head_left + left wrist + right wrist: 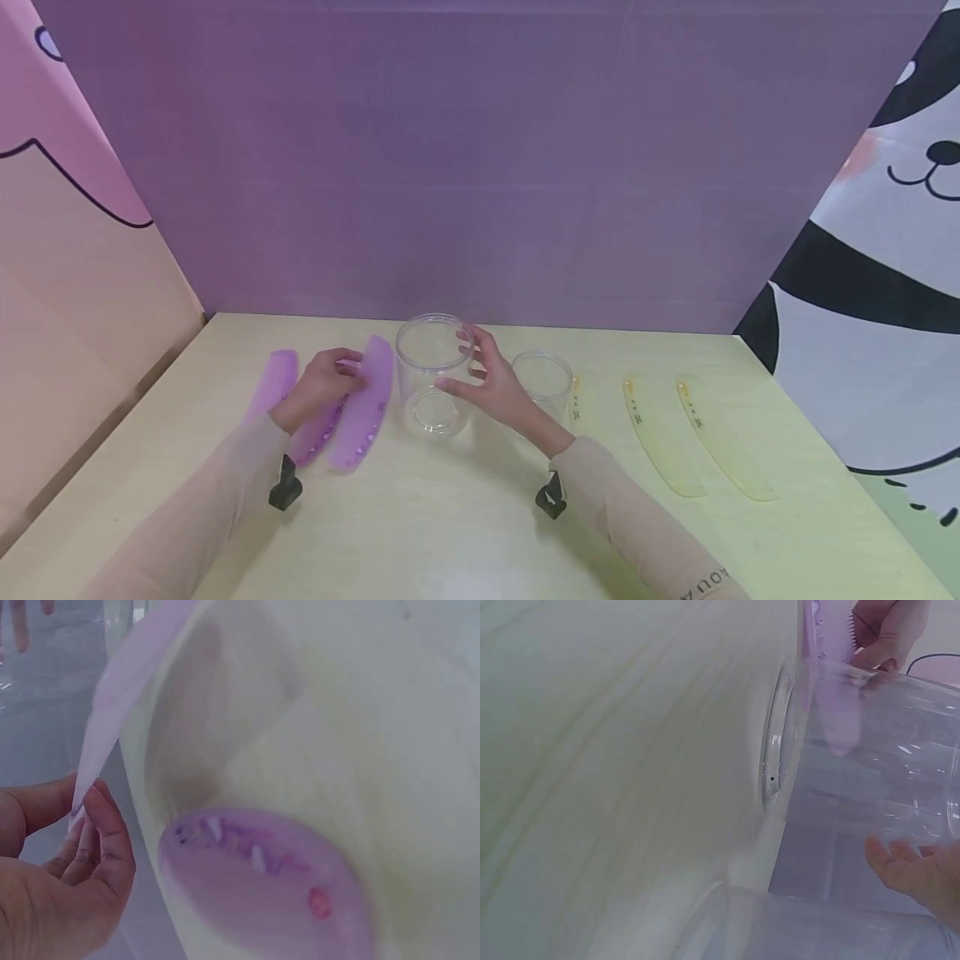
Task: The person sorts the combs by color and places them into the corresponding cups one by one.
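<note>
My left hand [326, 383] pinches a translucent purple comb [366, 417] between thumb and fingers, just left of a clear plastic jar [416, 379]. In the left wrist view the pinched comb [112, 705] stands tilted above the table, and another purple comb [262, 892] with printed decoration lies below it. Two more purple combs, one at far left [277, 375], lie near that hand, partly covered by it. On the jar's right side, my right hand [495, 379] holds it, thumb in front and fingers behind. The jar stands upright and the comb is seen through its wall in the right wrist view.
A second clear jar [542, 379] stands right of the first, partly behind the right wrist. Farther right lie several pale yellow translucent combs [660, 450]. The light wooden table [450, 533] ends at a purple backdrop [480, 183]; printed panels flank both sides.
</note>
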The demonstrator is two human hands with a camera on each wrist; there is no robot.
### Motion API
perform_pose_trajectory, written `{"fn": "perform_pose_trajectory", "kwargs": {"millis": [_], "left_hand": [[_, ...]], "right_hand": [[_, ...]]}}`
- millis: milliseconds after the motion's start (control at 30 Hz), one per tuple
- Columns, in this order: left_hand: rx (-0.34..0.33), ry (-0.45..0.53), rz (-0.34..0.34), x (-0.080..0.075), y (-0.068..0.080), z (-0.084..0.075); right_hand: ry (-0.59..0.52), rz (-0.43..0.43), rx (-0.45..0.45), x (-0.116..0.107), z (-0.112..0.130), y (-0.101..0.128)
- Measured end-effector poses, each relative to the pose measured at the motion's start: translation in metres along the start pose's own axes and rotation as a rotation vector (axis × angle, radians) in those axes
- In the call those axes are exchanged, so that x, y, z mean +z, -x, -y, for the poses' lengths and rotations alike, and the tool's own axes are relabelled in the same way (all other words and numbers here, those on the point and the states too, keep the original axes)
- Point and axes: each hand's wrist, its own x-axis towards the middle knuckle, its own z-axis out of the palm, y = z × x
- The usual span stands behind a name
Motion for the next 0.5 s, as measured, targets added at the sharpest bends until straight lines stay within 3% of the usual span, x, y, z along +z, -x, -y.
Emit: {"fn": "perform_pose_trajectory", "kwargs": {"millis": [300,500], "left_hand": [[0.032,0.121,-0.030,-0.018,0.003,-0.016],[0.060,0.120,-0.065,-0.032,0.005,-0.029]], "right_hand": [[0.010,-0.002,-0.004,0.000,0.000,0.000],[0.010,0.001,-0.004,0.000,-0.001,0.000]]}}
